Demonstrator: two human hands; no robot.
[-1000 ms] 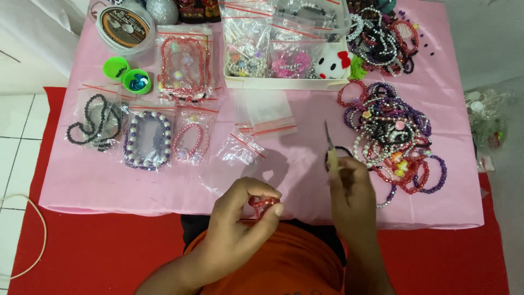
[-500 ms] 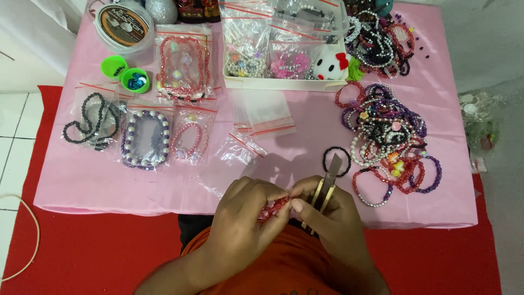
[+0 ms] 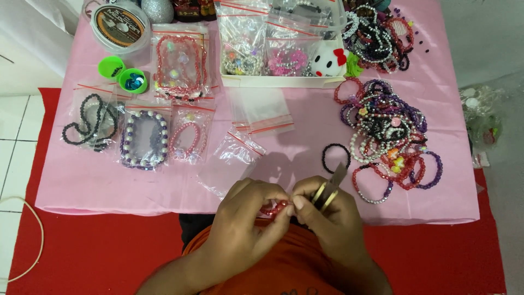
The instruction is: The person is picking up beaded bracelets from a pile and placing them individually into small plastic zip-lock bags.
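- Two hands are brought together at the near edge of the pink tablecloth (image 3: pixel 87 180). The left hand (image 3: pixel 243 218) is closed, its fingertips pinched on a red bead bracelet (image 3: pixel 274 208); the right hand (image 3: pixel 327 218) is also closed, pinching the same bracelet while small scissors (image 3: pixel 329 188) are kept in its grip.
- The red bead bracelet is held between both hands, just beyond the tablecloth's near edge and above the orange shirt (image 3: pixel 273 267).
- Bead loss is judged the main risk: should either pinch be loosened, beads may be dropped off the tablecloth's edge onto the red mat (image 3: pixel 98 251).
- The cord may be nicked, since the scissors' blades are pointed toward the middle of the tablecloth, close to the bracelet; whether the blades are parted cannot be told.
- The black bracelet (image 3: pixel 335 158), lying on the tablecloth just beyond the scissors' tip, may be snagged.
- The empty zip bags (image 3: pixel 240 150), lying on the tablecloth beyond the left hand, may be brushed aside.
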